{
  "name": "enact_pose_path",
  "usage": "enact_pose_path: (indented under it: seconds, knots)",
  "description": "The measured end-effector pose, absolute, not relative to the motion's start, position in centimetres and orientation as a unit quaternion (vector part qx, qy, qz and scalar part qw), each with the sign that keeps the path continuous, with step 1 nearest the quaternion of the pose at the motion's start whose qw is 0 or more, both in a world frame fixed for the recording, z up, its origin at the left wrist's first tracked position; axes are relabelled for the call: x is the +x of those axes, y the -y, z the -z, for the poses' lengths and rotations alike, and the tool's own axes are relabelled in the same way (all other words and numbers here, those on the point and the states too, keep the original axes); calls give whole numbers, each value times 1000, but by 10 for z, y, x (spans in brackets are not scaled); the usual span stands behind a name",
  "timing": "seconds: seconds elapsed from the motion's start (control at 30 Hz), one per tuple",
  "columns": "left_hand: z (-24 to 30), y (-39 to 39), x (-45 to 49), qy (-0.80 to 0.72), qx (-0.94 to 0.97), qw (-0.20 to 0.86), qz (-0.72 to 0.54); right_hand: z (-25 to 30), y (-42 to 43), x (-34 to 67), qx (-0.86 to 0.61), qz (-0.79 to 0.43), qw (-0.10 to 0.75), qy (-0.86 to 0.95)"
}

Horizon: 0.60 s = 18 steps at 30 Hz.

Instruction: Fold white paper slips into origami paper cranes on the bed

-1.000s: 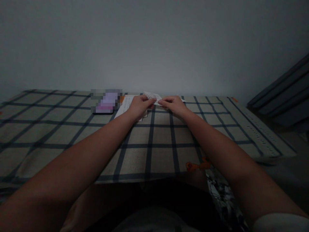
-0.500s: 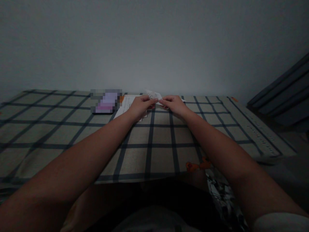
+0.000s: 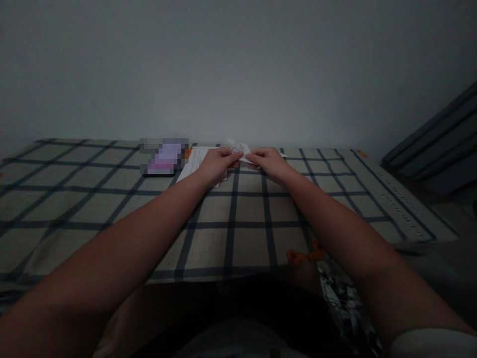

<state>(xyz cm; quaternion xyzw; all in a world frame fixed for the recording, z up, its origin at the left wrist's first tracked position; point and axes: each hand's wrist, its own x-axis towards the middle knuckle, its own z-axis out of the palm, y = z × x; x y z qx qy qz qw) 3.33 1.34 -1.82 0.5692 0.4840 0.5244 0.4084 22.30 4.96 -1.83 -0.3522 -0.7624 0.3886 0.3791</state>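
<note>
Pinches a small, creased piece of white printed paper [image 3: 241, 148] between thumb and fingers of both the bare left hand [image 3: 218, 164] and the bare right hand [image 3: 270, 160], near the far edge of a beige cloth with dark-blue checks [image 3: 248, 241]. Partly covers flat white printed sheets [image 3: 192, 166] with the left hand. Shows, farther left, a dark-edged rectangular phone with lilac-and-pink screen [image 3: 166, 155], partly pixelated.

A white paper [image 3: 239, 148] — dark-marked, apparently creased — tilts upward, pinched between left hand [image 3: 219, 163] and right hand [image 3: 269, 161].
</note>
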Motion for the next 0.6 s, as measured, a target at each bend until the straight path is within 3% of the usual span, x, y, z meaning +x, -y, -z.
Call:
enact_pose_path:
  seconds: [0.37,0.6]
  knots:
    - [19,-13,35,-471,551,441,-529,18,-47,221,-337,-392,383,766]
    - [25,-24,28,-466,611,322,-553,20,-48,218,-357,-413,382,745]
